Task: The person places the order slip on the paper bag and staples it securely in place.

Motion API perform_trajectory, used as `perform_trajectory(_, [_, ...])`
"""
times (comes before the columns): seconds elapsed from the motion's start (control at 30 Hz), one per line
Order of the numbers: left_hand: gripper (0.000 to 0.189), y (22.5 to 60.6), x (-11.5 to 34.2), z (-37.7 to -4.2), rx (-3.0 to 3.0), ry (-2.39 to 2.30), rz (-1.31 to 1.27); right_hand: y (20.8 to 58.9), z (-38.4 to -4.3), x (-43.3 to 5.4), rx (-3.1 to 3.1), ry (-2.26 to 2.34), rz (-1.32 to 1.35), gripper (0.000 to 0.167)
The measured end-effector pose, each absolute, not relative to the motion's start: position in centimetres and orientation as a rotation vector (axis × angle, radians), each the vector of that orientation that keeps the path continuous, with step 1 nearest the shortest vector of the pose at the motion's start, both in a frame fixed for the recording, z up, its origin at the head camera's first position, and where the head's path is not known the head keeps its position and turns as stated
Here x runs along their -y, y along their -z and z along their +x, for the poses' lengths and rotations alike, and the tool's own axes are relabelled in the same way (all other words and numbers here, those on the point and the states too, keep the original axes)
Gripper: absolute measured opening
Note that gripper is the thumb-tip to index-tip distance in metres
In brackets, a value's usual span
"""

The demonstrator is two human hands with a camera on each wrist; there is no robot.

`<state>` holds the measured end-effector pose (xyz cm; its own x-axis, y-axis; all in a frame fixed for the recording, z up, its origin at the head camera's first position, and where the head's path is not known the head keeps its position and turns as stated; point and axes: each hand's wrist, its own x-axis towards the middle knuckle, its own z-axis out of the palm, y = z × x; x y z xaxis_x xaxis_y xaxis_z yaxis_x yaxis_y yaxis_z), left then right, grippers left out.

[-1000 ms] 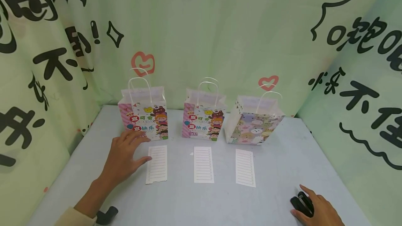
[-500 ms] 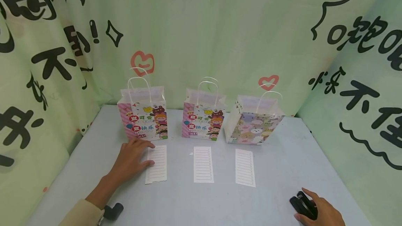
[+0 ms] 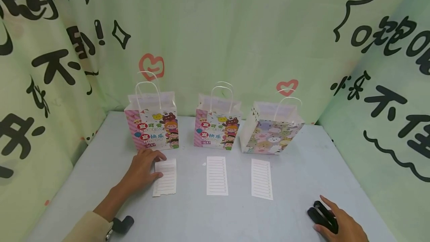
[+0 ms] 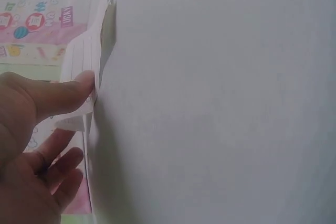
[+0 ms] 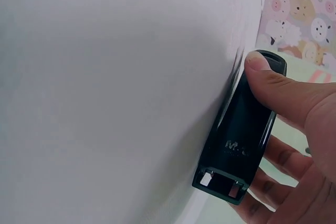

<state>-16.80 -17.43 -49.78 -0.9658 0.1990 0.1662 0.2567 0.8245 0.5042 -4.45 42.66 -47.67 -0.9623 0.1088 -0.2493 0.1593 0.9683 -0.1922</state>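
While the left hand point(image 3: 142, 165), half closed, pinches the left paper slip point(image 3: 167, 176) along its left side, just on the near side of the left bag point(image 3: 156, 130), the right hand point(image 3: 346, 225) grips a black stapler point(image 3: 323, 216) at the bench's point(image 3: 235, 219) near right. Picking up the slip seems the step in hand; the next move probably calls for a light, secure pinch.

The middle bag point(image 3: 217, 128) is standing on the table point(image 3: 218, 219), curtain point(image 3: 215, 29) hanging behind it, left bag point(image 3: 153, 124) sitting to its left, right bag point(image 3: 273, 135) to its right. Before it the middle slip point(image 3: 217, 176) is lying, left slip point(image 3: 167, 178) and left hand point(image 3: 142, 169) showing front-left, right slip point(image 3: 262, 179) front-right; farther that way, stapler point(image 3: 321, 217) sitting in the right hand point(image 3: 347, 227).
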Motion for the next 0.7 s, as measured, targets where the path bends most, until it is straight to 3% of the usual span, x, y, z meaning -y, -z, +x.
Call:
perform_trajectory(0.27, [0.058,49.8,17.27,-16.58,2.939,0.922,-0.25,48.15,-4.85,-42.37,-2.931,0.303,0.172,0.116])
perform_trajectory(0.43, [0.062,50.29,17.49,-16.46,2.896,0.821,-0.34,48.25,-4.92,-42.42,-2.945,0.309,0.14,0.115])
perform_trajectory(0.7, [0.057,49.88,17.03,-16.0,2.833,0.9,-0.327,48.11,-4.95,-42.14,-2.958,0.309,0.127,0.113])
